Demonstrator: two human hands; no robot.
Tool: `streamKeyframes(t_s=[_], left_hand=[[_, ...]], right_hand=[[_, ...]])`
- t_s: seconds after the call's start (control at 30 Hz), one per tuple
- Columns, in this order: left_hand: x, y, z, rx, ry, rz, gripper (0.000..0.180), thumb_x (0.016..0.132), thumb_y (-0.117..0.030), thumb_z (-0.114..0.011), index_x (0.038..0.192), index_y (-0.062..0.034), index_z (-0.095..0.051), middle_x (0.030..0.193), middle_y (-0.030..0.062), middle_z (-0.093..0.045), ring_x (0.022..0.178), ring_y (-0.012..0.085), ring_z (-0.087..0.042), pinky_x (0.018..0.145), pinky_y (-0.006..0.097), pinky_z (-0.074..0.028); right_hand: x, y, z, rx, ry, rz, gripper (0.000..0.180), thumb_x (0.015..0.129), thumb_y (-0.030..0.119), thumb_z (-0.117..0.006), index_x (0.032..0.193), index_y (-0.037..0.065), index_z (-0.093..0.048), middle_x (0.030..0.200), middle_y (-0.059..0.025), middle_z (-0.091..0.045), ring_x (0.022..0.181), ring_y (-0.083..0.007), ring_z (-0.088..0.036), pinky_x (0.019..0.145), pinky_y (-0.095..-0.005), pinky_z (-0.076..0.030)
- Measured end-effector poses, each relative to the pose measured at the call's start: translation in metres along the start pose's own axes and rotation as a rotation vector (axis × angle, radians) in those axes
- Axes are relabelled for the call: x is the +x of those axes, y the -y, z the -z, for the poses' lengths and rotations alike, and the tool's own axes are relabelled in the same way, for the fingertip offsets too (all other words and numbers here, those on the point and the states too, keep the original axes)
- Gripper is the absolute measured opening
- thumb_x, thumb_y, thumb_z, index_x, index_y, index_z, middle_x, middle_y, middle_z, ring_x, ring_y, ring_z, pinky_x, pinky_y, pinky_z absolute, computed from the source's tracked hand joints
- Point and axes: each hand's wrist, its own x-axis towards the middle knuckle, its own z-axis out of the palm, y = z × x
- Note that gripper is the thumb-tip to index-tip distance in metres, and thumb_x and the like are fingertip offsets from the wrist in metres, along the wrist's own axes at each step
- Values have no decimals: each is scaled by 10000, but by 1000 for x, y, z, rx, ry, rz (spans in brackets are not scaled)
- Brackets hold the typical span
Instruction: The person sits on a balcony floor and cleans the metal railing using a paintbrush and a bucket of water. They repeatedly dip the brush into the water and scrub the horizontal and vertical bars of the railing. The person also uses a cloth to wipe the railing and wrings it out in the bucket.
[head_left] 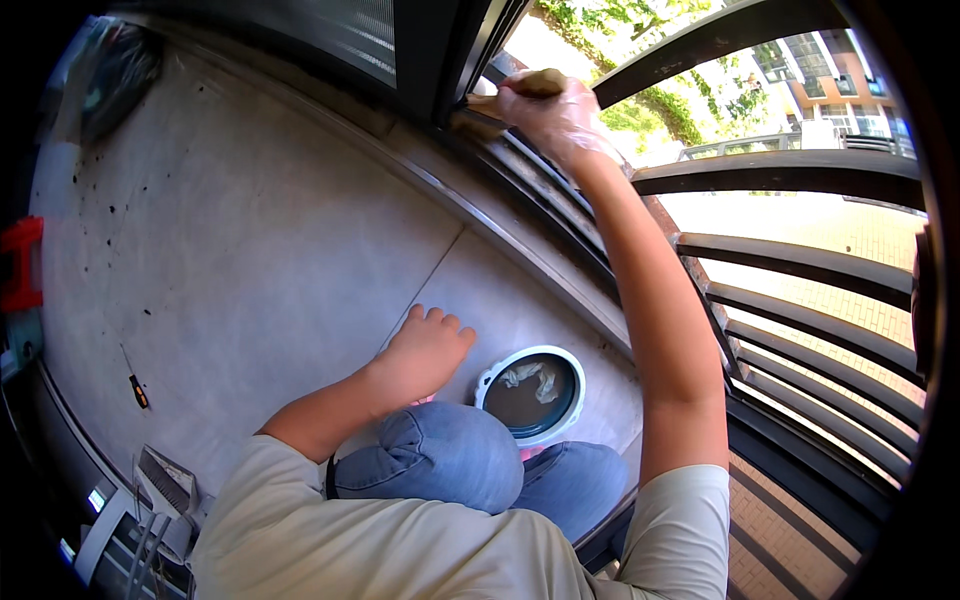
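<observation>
My right hand [562, 120], in a thin clear plastic glove, reaches up to the dark window frame [462, 65]. It is closed around a tan-brown object [540, 82] whose kind I cannot make out. Part of that object shows on the frame side of the hand, low by the sill track [548, 180]. My bare left hand [425, 350] hovers or rests near my left knee, its fingers loosely bent and slightly apart, with nothing visible in them. Close to my knees stands a round basin [548, 437] with a white rim, holding murky water and a pale crumpled cloth [546, 386].
Dark metal bars [790, 175] run along the right, with paving and greenery beyond. On the grey floor [270, 240] lie dark specks and a screwdriver [138, 392]. A red object [20, 265] is at the far left, a dark bag-like bundle [120, 80] at upper left.
</observation>
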Motion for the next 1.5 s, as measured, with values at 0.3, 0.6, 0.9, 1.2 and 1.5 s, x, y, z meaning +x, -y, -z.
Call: streamKeyframes(t_s=[0.3, 0.6, 0.9, 1.2, 1.5], left_hand=[[-5, 0, -4, -29, 18, -11, 269, 828, -206, -565, 1068, -83, -557, 913, 107, -580, 900, 271, -548, 822, 403, -400], [-12, 0, -9, -68, 11, -9, 260, 833, -208, -558, 1061, -85, -561, 908, 100, -578, 895, 268, -552, 809, 407, -408], [-10, -2, -4, -68, 15, -7, 263, 824, -203, -562, 1058, -84, -564, 918, 100, -577, 902, 265, -548, 823, 410, -405], [-6, -6, -16, -67, 52, -1, 239, 817, -217, -571, 1019, -89, -572, 903, 96, -578, 898, 258, -550, 786, 402, -407], [-3, -8, -22, 1, 49, -19, 232, 822, -217, -568, 1017, -92, -563, 879, 94, -581, 876, 262, -557, 800, 409, -405]], right_hand=[[3, 6, 5, -36, 19, -69, 254, 758, 264, -667, 870, 36, -673, 771, -101, -684, 705, -165, -661, 747, -271, -506], [-17, -7, 26, 35, 67, 73, 200, 776, 225, -651, 873, 51, -662, 766, -117, -669, 724, -193, -650, 716, -291, -505], [-7, -10, 17, 18, 116, 165, 120, 798, 135, -685, 884, 52, -686, 775, -72, -675, 710, -108, -629, 691, -244, -510], [-5, -21, 10, -121, 24, 721, 124, 767, 127, -699, 846, 34, -678, 792, -76, -662, 708, -196, -639, 660, -261, -514], [-6, -29, 7, -79, 57, 778, 90, 755, 85, -705, 812, 22, -677, 792, -92, -661, 702, -203, -637, 637, -258, -520]])
